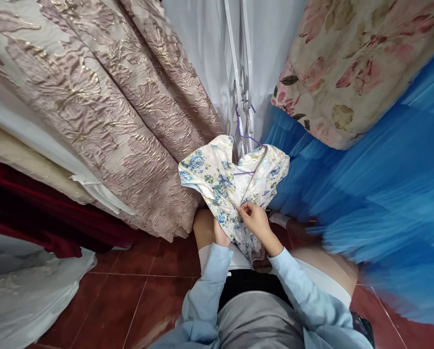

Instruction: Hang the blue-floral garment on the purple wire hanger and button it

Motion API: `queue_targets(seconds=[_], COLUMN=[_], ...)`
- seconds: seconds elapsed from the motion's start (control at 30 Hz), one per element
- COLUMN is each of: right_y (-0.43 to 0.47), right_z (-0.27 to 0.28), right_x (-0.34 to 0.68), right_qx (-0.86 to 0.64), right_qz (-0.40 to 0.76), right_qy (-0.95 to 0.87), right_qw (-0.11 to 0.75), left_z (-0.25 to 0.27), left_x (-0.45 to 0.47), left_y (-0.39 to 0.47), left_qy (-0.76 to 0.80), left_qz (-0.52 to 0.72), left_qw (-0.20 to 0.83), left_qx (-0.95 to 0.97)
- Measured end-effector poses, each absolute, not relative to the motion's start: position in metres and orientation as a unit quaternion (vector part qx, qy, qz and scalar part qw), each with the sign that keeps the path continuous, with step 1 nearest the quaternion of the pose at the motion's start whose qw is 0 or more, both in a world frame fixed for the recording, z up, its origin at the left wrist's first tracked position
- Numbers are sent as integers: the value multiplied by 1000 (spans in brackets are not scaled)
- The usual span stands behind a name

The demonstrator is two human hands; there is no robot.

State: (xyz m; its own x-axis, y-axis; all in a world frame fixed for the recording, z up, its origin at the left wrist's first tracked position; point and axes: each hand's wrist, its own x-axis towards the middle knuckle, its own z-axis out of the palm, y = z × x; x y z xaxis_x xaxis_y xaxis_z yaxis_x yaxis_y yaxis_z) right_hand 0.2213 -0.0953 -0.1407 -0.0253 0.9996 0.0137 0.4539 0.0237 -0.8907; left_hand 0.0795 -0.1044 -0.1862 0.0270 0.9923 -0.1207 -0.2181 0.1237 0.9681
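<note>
A small cream blouse with blue flowers [224,182] hangs in front of me on a thin purple hanger [238,127]. Its V-shaped neckline faces up toward me, and the lower part drapes down over my lap. My right hand [256,220] pinches the front edge of the cloth just below the neckline, thumb and forefinger together. At the lower left side of the blouse is my left hand [221,236], touching it; its fingers are hidden behind the fabric.
White metal bars [238,63] stand behind the hanger. A pink-gold embossed gown [130,121] hangs at left, near dark red cloth [38,213]. To the right are blue tulle [377,194] and a floral fabric [358,72]. Red tiles [137,291] cover the floor.
</note>
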Motion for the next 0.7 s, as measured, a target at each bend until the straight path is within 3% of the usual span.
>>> queue_targets(seconds=[0.13,0.4,0.7], right_y=[-101,-115,-122], right_z=[-153,-180,-171], right_x=[215,226,231], right_qx=[-589,-578,-565], right_qz=[387,405,386], right_qy=[-613,-570,-604], right_qw=[357,421,409], left_z=[-199,-179,-193], left_x=[75,102,93], left_y=[-117,-119,-110], left_qy=[508,577,573], left_qz=[582,602,580], left_qw=[556,447,383], left_qx=[306,325,434])
